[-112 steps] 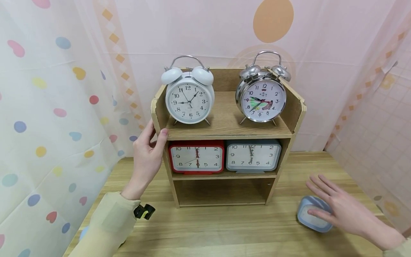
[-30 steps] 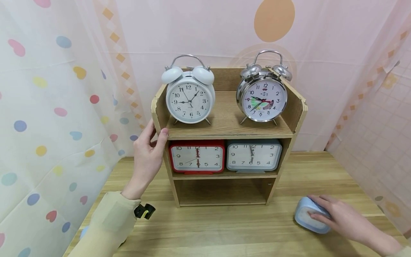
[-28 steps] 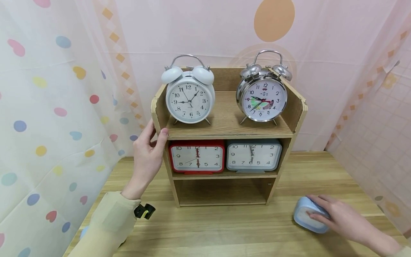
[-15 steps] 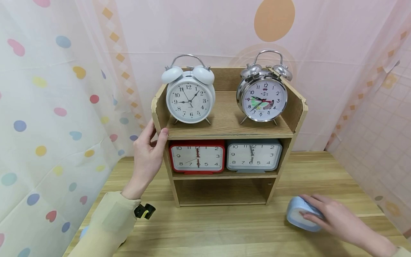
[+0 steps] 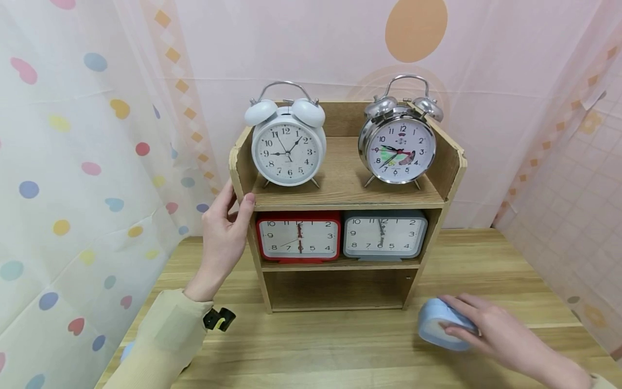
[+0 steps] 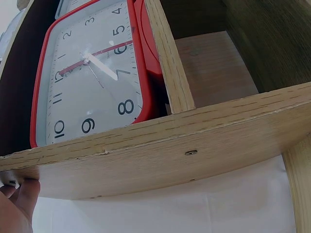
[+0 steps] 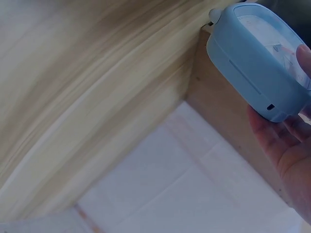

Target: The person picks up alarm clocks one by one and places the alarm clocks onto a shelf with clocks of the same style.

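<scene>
In the head view my right hand [image 5: 502, 332] grips a small light-blue clock [image 5: 430, 324] over the table, right of the shelf. Seen from the right wrist, the thumb lies on the face of the blue clock [image 7: 257, 58] and the fingers wrap its side. My left hand [image 5: 224, 232] holds the left side panel of the wooden shelf [image 5: 347, 206], thumb on the front edge. A white twin-bell alarm clock [image 5: 288, 151] and a silver one [image 5: 400, 151] stand on top. Below them sit a red clock [image 5: 298, 237] and a grey clock [image 5: 384, 237], side by side.
The shelf's bottom compartment [image 5: 335, 292] holds nothing visible. Wood-grain table [image 5: 311, 351] surface lies in front of it. Patterned curtains [image 5: 97, 173] hang on the left, behind and right. Part of a blue thing [image 5: 127, 350] shows beside the left sleeve.
My right hand has closed its grip on the blue clock and moved it left, toward the shelf, with the clock turning somewhat. My left hand stays on the shelf panel.
</scene>
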### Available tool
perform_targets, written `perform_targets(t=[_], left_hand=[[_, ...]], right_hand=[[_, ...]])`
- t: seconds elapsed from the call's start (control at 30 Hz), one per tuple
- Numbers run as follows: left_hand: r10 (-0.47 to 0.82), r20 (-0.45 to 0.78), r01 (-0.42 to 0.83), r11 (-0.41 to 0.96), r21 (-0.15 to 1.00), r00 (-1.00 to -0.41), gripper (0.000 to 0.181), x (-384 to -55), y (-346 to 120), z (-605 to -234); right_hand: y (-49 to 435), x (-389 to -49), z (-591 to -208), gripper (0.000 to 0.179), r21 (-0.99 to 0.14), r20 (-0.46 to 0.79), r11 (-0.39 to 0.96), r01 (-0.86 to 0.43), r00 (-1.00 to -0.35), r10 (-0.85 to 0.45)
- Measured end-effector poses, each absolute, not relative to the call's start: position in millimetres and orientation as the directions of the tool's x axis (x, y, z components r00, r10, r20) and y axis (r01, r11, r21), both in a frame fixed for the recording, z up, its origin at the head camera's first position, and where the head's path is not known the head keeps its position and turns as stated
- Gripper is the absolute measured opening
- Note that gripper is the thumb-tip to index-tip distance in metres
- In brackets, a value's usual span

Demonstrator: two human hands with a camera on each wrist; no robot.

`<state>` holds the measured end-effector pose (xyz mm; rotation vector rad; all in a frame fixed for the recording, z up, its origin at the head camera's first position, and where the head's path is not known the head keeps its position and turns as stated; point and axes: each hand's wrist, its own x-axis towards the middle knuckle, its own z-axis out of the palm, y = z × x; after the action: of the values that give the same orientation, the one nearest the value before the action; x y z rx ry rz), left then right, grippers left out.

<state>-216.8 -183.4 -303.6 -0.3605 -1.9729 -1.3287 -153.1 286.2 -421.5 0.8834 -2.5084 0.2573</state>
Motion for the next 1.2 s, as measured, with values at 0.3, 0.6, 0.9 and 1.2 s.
perform_targets(t=[0.3, 0.6, 0.9, 1.2], left_hand=[[-0.149, 0.689, 0.584, 0.424, 0.692, -0.709, 0.048, -216, -184, -304], [-0.148, 0.694, 0.588, 0.426, 0.687, -0.704, 0.049, -216, -184, -303], [-0.145, 0.69, 0.584, 0.428, 0.69, -0.709, 0.049, -216, -185, -304], [-0.148, 0.694, 0.588, 0.426, 0.688, -0.704, 0.049, -216, -184, -303]], right_hand=[[271, -152, -417, 0.06, -0.002, 0.513, 0.744, -0.668, -0.639, -0.573], [256, -153, -414, 0.06, -0.002, 0.524, 0.736, -0.677, -0.627, -0.576], [240, -154, -415, 0.063, 0.014, 0.54, 0.694, -0.72, -0.579, -0.611], [229, -156, -417, 0.059, 0.021, 0.542, 0.667, -0.745, -0.553, -0.633]])
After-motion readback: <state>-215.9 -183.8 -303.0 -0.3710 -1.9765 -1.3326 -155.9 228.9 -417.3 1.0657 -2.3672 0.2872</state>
